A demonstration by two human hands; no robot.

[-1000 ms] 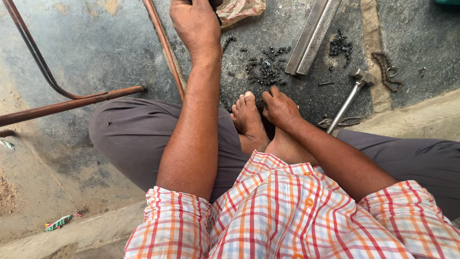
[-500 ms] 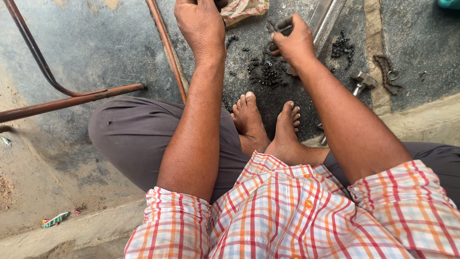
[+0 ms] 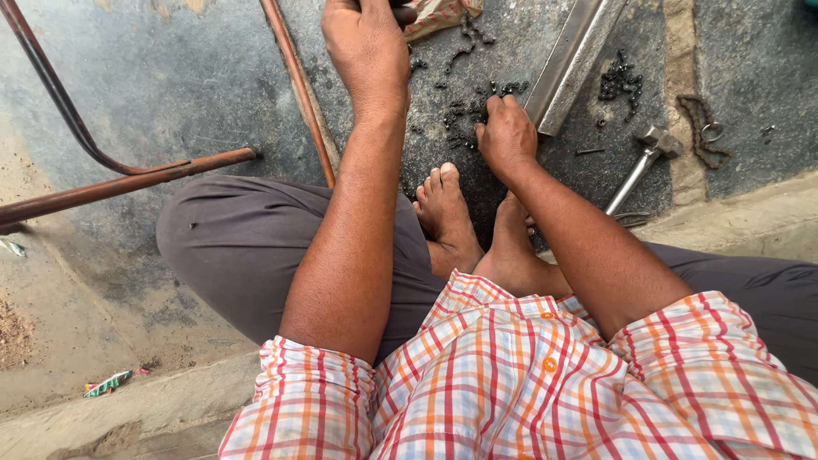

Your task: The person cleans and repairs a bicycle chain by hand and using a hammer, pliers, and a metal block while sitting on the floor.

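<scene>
Head view looks down on a person seated cross-legged on a dark, stained floor, bare feet tucked together at the centre of the frame. Right hand, just right of centre in the upper half, rests palm down with its fingertips curled into a scatter of small black chain links; whether any link is pinched cannot be told. Touching or just beside that hand lies a grey metal bar, slanting toward the top edge. Left hand, at the top centre, is clenched over something dark at the frame's edge that is mostly cut off, close to a crumpled paper wrapper. A rusty brown rod runs diagonally just left of the left forearm. At the right, well apart from both hands, lie a hammer and a rusty chain length.
</scene>
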